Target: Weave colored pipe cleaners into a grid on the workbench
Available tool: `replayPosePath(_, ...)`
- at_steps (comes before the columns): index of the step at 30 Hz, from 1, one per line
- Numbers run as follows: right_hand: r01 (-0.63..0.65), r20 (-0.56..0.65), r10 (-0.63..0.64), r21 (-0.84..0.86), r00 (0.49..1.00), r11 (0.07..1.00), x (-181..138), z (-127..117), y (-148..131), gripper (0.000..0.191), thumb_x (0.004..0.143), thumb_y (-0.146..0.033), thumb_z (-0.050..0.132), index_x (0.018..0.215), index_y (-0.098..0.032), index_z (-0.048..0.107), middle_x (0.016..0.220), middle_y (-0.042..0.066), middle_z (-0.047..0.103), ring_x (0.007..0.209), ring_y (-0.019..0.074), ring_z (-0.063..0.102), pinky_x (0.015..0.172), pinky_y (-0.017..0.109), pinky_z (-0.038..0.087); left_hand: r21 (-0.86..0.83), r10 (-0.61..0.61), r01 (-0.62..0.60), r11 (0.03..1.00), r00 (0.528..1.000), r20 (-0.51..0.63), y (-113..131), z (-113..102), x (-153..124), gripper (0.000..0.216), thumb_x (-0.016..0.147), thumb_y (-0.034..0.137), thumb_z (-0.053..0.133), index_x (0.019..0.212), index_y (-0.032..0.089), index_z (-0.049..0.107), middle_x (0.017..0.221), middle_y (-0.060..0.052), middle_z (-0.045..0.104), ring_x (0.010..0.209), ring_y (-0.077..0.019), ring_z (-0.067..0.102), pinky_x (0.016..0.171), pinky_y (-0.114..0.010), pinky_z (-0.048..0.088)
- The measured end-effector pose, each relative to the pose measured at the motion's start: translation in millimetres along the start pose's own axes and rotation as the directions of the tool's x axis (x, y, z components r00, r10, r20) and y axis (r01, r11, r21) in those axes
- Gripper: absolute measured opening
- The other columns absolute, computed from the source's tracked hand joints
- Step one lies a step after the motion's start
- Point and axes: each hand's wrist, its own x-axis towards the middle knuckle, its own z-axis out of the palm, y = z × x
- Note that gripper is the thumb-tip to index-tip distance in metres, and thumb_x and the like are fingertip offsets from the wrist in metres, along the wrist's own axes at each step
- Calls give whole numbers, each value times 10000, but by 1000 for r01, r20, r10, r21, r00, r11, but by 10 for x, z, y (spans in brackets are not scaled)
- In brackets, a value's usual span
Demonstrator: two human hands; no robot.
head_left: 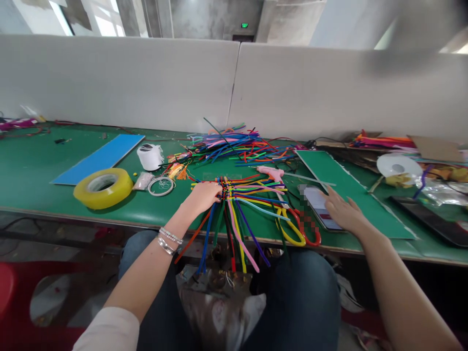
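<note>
Against the curled left hand, whose grip I cannot tell, lies a pipe-cleaner weave; well apart, the right hand, fingers spread, covers part of a phone

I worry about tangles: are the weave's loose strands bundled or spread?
Spread: the strands fan out to the right and over the table's front edge, with the left hand at the weave.

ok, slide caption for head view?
Left hand on a woven multicoloured pipe-cleaner grid; right hand at a lit rectangular phone.
</note>
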Motion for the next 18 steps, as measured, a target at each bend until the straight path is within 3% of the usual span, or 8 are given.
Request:
replayPosePath(5,20,3,-20,36,1000,999,36,-44,13,558,892,-298,102,1373,-163,351,1480,70,240,1343,188,256,1084,464,215,6,-3,3,1000,1000,7,1,-4,2,114,795,245,612,892,186,605,958,-55,656,975,-222,592,763,-293,453)
replayPosePath(11,19,-107,-8,102,994,995,-145,-93,21,562,898,-327,72,1371,-198,347,1489,51,218,1338,181,266,1085,449,223,8,8,-8,1000,1000,14,-4,-2,-2,119,805,247,599,904,181,595,967,-57,653,987,-222,585,768,-297,447)
replayPosePath(18,82,-75,-83,-12,994,997,-276,-37,29,570,882,-312,90,1351,-179,384,1468,72,275,1315,205,315,1074,462,236,11,9,-9,1000,1000,29,15,-22,-12,122,815,245,588,909,169,590,971,-64,649,986,-234,585,759,-306,447)
